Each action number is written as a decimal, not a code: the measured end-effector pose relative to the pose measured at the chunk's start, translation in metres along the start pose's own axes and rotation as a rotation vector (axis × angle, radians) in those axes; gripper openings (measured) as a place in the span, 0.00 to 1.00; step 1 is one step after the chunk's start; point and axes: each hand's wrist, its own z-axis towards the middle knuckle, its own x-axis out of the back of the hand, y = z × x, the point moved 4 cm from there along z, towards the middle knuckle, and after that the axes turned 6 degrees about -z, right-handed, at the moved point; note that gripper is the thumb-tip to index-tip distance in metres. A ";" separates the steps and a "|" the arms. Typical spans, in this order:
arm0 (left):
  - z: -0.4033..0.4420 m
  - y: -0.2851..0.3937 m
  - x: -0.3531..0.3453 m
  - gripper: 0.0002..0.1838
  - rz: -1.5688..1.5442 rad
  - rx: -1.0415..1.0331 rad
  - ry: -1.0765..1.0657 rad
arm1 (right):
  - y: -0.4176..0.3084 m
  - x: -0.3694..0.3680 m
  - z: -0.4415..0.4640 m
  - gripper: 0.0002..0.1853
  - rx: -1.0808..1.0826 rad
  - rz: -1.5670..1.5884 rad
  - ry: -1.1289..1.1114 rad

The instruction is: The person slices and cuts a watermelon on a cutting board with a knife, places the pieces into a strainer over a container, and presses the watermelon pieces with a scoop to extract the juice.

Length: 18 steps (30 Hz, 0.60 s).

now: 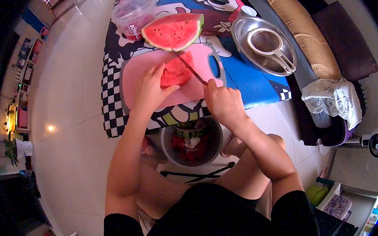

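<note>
A peeled chunk of red watermelon (174, 75) lies on a pink cutting board (134, 83) with a grey rim. My left hand (151, 85) grips the chunk from its left side, thumb along the near edge. In my right hand (223, 102) is a knife (191, 68), its blade slanting up and left across the chunk's right part. How deep the blade sits in the flesh I cannot tell. Just beyond the board rests a large watermelon wedge (173, 30) with its rind on.
A clear plastic tub (132, 15) stands at the back left. To the right, a steel bowl (242, 38) holds a strainer (264, 41). Between my legs, a grey bin (165, 149) contains rinds and red scraps. A sofa (309, 34) runs along the right side.
</note>
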 end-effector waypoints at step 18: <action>0.000 0.003 0.002 0.40 -0.025 0.037 -0.030 | -0.011 -0.005 -0.002 0.14 0.042 -0.018 0.004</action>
